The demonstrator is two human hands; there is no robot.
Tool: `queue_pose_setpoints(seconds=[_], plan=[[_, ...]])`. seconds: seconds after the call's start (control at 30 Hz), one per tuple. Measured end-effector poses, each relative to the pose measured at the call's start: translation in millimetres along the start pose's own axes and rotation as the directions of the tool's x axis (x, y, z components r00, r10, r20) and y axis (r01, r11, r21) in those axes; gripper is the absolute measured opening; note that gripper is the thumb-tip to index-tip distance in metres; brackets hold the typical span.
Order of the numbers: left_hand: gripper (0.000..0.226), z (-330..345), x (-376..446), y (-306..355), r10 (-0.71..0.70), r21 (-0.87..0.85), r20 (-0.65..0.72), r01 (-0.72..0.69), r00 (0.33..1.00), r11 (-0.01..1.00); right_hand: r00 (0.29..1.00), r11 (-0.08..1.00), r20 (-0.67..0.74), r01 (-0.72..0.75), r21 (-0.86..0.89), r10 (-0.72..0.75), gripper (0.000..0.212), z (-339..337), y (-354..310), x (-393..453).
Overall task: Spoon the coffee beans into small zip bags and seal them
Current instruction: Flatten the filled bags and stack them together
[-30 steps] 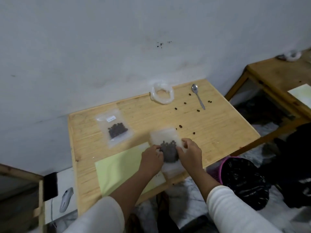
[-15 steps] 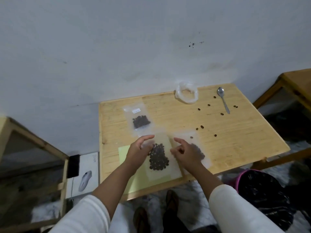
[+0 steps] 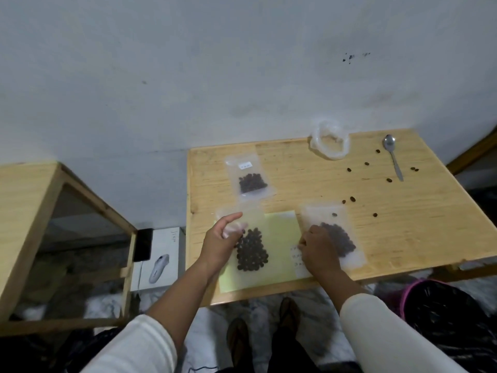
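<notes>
A: Versus half a second back, we see the view swung left; the hands have parted, right hand (image 3: 318,250) now beside the right bag (image 3: 333,235).
B: Left bag (image 3: 248,249) on the green sheet (image 3: 279,238), long axis running away from us, near the table (image 3: 403,224) front.
A: Left hand (image 3: 219,244) pinches its top corner, forefinger straight. Right fingers curled on the label sheet (image 3: 297,255); grip we can't tell.

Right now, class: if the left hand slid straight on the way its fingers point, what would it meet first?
Probably the labelled bean bag beyond the left hand; depth is unclear.
</notes>
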State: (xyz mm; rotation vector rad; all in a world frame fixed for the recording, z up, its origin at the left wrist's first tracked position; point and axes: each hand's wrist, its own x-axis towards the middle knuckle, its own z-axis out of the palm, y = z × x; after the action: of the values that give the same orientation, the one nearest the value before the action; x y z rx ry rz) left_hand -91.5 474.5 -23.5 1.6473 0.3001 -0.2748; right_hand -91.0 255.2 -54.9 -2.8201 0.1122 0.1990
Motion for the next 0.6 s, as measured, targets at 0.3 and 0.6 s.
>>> queue_pose_setpoints(seconds=[0.3, 0.6], plan=[[0.042, 1, -2, 25, 0.010, -0.058, 0.027, -0.009, 1.000, 0.998, 0.977, 0.874, -0.187, -0.001, 0.485, 0.105, 0.014, -54, -46, 8], [0.051, -3, -24, 76, 0.202, 0.016, 0.038, -0.203, 0.979, 0.979, 0.943, 0.870, -0.197, 0.324, 0.372, -0.266, 0.014, -108, -116, 1]])
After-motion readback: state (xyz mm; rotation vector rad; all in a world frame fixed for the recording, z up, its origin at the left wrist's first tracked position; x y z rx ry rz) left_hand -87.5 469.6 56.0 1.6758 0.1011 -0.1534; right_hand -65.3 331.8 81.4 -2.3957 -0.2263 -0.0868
